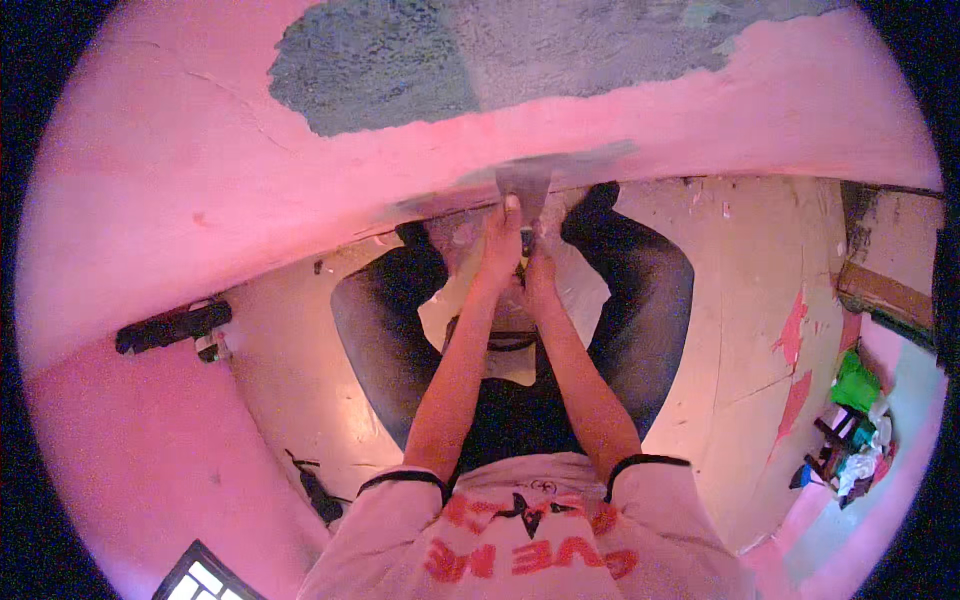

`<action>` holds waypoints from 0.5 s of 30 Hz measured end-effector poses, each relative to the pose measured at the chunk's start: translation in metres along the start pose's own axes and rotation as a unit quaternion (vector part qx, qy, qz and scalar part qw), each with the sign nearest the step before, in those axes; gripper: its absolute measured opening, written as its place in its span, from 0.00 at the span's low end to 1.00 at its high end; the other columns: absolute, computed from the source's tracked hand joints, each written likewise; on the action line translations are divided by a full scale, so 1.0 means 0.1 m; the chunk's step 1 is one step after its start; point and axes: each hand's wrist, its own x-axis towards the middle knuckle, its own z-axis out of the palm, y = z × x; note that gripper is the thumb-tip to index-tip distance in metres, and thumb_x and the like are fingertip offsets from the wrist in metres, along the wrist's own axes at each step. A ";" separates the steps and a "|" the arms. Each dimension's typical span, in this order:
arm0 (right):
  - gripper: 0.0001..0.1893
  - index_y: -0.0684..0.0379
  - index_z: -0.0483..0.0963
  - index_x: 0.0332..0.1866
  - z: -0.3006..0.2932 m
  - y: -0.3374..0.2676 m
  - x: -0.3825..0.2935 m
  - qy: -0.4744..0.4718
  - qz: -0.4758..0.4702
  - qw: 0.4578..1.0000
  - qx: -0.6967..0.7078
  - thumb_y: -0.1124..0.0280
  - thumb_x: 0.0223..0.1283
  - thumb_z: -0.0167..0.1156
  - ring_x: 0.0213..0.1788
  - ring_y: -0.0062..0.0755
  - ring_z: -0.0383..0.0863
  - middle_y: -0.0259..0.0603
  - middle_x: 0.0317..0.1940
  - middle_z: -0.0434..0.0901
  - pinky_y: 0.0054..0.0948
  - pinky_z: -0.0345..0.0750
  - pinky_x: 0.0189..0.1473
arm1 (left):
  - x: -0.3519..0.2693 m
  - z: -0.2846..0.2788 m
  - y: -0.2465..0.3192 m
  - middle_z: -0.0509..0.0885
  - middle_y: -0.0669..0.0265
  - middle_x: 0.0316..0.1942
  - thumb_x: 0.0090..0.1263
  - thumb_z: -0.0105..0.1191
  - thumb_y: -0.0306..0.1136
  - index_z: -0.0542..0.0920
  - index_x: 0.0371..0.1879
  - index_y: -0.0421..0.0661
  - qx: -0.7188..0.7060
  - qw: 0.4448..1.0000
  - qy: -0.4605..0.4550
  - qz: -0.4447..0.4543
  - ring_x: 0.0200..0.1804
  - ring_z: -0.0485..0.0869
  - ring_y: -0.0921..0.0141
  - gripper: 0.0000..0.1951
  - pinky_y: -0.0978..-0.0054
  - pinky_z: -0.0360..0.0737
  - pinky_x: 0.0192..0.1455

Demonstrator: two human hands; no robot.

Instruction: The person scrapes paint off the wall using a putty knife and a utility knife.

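Observation:
A scraper with a wide flat blade (523,187) is held in front of me, between my knees. Its blade meets the low part of the pink wall (420,161), where a grey smear shows. My left hand (501,238) grips the tool close to the blade, thumb laid along the blade's lower part. Lower down, my right hand (540,274) is closed around the dark handle, which the fingers partly hide. Beneath my forearms sits a dark-rimmed object (514,339), perhaps a container, mostly covered. Higher on the wall spreads a large grey patch (375,71) with a ragged edge.
My bent legs (649,277) flank the work on a pale floor (750,300). A black elongated object (174,326) lies at the wall corner on the left. To the right are a brown ledge (885,292) and a heap of mixed items (855,450) with a green bag (855,381).

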 end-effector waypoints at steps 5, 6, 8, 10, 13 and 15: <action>0.24 0.51 0.71 0.37 -0.03 -0.09 0.18 -0.003 -0.044 0.986 -0.163 0.39 0.62 0.42 0.14 0.20 0.65 0.29 0.19 0.71 0.22 0.59 0.12 | 0.21 -0.03 0.02 0.79 0.48 0.43 0.72 0.32 0.56 0.73 0.47 0.32 -0.028 0.999 -0.004 -0.036 0.48 0.77 0.55 0.32 0.63 0.69 0.55; 0.25 0.51 0.71 0.36 -0.10 -0.03 0.18 -0.033 -0.109 0.980 -0.161 0.38 0.62 0.42 0.12 0.20 0.65 0.29 0.18 0.71 0.22 0.59 0.12 | 0.18 -0.06 0.02 0.79 0.47 0.44 0.72 0.32 0.56 0.73 0.47 0.32 -0.047 0.997 -0.037 -0.038 0.49 0.76 0.56 0.32 0.64 0.68 0.56; 0.24 0.50 0.71 0.35 -0.28 0.05 0.17 -0.018 -0.035 0.987 -0.153 0.39 0.62 0.41 0.12 0.20 0.65 0.29 0.17 0.70 0.21 0.59 0.12 | 0.03 -0.02 0.04 0.79 0.48 0.44 0.72 0.32 0.56 0.73 0.46 0.32 -0.001 1.000 -0.011 -0.016 0.49 0.76 0.56 0.32 0.65 0.68 0.55; 0.24 0.50 0.72 0.35 -0.23 0.03 0.14 -0.008 0.036 0.989 -0.143 0.40 0.63 0.41 0.12 0.19 0.64 0.28 0.17 0.70 0.20 0.59 0.11 | -0.02 -0.02 0.14 0.78 0.48 0.43 0.72 0.32 0.57 0.73 0.45 0.32 0.046 0.999 0.017 0.012 0.50 0.75 0.57 0.33 0.65 0.68 0.55; 0.25 0.50 0.72 0.33 -0.18 0.04 0.22 0.022 -0.008 0.979 -0.204 0.39 0.63 0.40 0.12 0.20 0.65 0.28 0.17 0.70 0.21 0.61 0.12 | -0.06 -0.01 0.29 0.77 0.46 0.47 0.72 0.31 0.57 0.72 0.47 0.32 -0.084 0.996 0.023 -0.023 0.54 0.73 0.54 0.34 0.65 0.66 0.58; 0.25 0.50 0.71 0.33 -0.15 0.02 0.27 -0.022 -0.164 0.975 -0.146 0.39 0.63 0.40 0.12 0.21 0.66 0.29 0.17 0.70 0.21 0.62 0.12 | 0.02 -0.03 0.36 0.75 0.43 0.49 0.72 0.31 0.57 0.71 0.50 0.33 0.019 0.999 0.012 -0.029 0.54 0.73 0.52 0.33 0.62 0.67 0.57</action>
